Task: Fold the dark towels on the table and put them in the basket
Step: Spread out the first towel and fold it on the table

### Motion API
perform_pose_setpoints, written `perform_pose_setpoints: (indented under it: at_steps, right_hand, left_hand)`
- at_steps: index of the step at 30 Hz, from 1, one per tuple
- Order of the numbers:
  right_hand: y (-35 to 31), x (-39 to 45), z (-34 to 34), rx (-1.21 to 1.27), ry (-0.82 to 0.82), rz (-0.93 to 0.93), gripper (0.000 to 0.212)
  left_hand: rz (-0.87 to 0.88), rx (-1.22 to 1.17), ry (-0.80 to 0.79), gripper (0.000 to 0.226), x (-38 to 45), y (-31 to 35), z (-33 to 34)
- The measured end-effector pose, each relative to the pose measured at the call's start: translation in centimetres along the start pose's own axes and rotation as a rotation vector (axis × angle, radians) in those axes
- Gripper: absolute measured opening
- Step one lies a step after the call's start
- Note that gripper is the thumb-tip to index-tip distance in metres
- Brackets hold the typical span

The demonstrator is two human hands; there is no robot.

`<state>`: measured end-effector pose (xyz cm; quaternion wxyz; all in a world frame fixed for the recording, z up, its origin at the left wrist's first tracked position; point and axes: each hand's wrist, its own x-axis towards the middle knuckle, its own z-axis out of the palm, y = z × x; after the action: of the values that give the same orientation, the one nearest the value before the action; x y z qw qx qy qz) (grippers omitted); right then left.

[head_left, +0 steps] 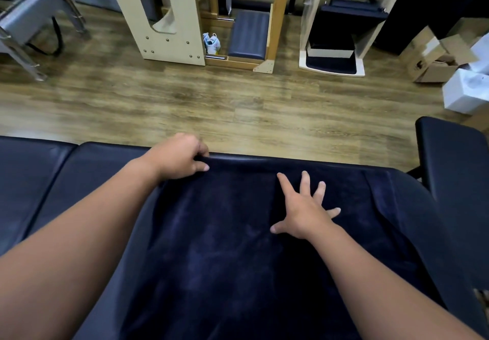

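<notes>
Barely started from what I see: towel [238, 234] lies unfolded, left hand [180, 154] pinching its far edge, right hand [304, 207] spread flat on it, no basket visible.

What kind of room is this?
Probably a Pilates or therapy studio: a padded table with a dark towel spread on it, and wooden exercise equipment with dark pads on a wood floor.
</notes>
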<state>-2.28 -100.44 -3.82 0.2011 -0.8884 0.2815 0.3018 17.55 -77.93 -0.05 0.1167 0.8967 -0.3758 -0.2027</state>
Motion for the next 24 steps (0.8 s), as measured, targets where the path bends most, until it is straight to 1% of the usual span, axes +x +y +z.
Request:
perform_pose_setpoints:
  at_steps: [1,2,3,4,6,7,10,11,12,14,16,17,18,19,20,21,22,23,24]
  right_hand:
    - [0.0,0.0,0.0,0.000,0.002,0.004,0.129]
    - [-0.1,0.0,0.0,-0.001,0.005,0.007,0.129]
    - [-0.1,0.0,0.0,-0.004,0.005,0.009,0.129]
    - [-0.1,0.0,0.0,-0.008,0.004,0.010,0.129]
    - [-0.1,-0.1,0.1,-0.011,0.004,0.013,0.130]
    - [-0.1,-0.1,0.1,-0.012,0.006,0.013,0.130]
    - [-0.1,-0.1,0.1,-0.015,0.016,0.013,0.130]
    - [-0.1,-0.1,0.2,-0.016,0.017,0.012,0.130]
    - [-0.1,-0.1,0.2,-0.018,0.016,0.011,0.130]
    - [-0.1,-0.1,0.1,-0.022,0.015,0.013,0.130]
    - [-0.1,-0.1,0.1,-0.023,0.013,0.015,0.130]
    - [-0.1,0.0,0.2,-0.024,0.011,0.018,0.130]
    - [-0.1,0.0,0.1,-0.025,0.009,0.022,0.130]
    - [-0.2,0.0,0.1,-0.027,0.006,0.025,0.130]
    - [-0.2,0.0,0.1,-0.028,0.004,0.028,0.130]
    - [-0.2,0.0,0.2,-0.026,0.003,0.028,0.130]
    - [-0.2,0.0,0.2,-0.022,0.003,0.027,0.130]
    - [-0.2,0.0,0.2,-0.019,0.005,0.029,0.131]
    - [-0.3,0.0,0.2,-0.016,0.006,0.031,0.131]
  left_hand:
    - [0.008,0.019,0.065,0.012,-0.1,-0.2,0.0]
    - [0.029,-0.025,0.134,0.015,-0.3,-0.1,0.0]
    - [0.047,-0.113,0.179,0.016,-0.5,0.2,-0.1]
    - [0.047,-0.254,0.201,0.019,-0.8,0.7,-0.3]
    - [0.014,-0.531,0.164,0.023,-1.3,1.4,-0.9]
    - [0.019,-0.608,0.157,0.024,-1.5,1.7,-1.2]
    - [0.048,-0.696,0.218,0.029,-1.6,2.1,-1.4]
    - [0.041,-0.729,0.206,0.031,-1.5,2.1,-1.4]
    - [0.029,-0.766,0.155,0.034,-1.5,2.1,-1.4]
    - [0.004,-0.846,-0.004,0.038,-1.8,1.7,-1.1]
    - [-0.050,-0.931,-0.212,0.030,-2.3,0.7,-1.2]
    - [-0.113,-0.847,-0.342,0.028,-2.5,0.0,-1.5]
    - [-0.180,-0.605,-0.478,0.038,-2.7,-1.1,-2.0]
    - [-0.250,-0.276,-0.587,0.053,-2.9,-2.1,-2.6]
    - [-0.316,0.023,-0.647,0.061,-3.0,-3.1,-3.2]
    - [-0.369,0.195,-0.666,0.060,-3.0,-4.4,-3.7]
    - [-0.412,0.266,-0.649,0.054,-2.9,-5.4,-4.6]
    - [-0.438,0.270,-0.603,0.048,-3.0,-6.2,-5.5]
    - [-0.438,0.170,-0.513,0.045,-3.2,-6.8,-6.5]
